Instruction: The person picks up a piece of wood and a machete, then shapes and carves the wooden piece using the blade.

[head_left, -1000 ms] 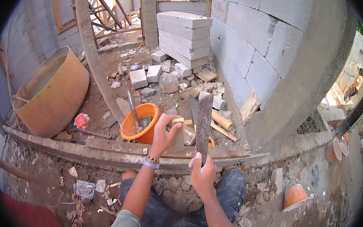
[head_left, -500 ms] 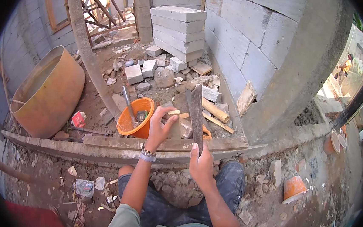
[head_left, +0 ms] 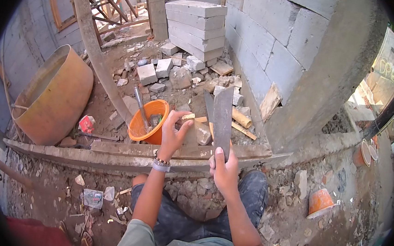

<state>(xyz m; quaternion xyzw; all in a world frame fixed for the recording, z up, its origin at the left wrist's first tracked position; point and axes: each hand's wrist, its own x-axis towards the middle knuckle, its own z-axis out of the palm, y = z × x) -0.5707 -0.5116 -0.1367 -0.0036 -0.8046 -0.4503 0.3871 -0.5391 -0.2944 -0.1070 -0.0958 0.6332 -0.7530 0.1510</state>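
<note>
Pinching a pale chip (head_left: 188, 116) in my left grip (head_left: 173, 132), near the bucket (head_left: 155, 136) | right grip (head_left: 225, 169) wrapped round upright blade (head_left: 223, 118) | bucket: long-handled tool (head_left: 141, 105) inside | far wall (head_left: 387, 69): "DP", third letter unclear

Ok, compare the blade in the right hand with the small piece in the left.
The blade is long and grey; the small piece is short and pale yellow. The right hand grips the blade's near end; the left hand pinches the small piece. Both are hand-held.
</note>
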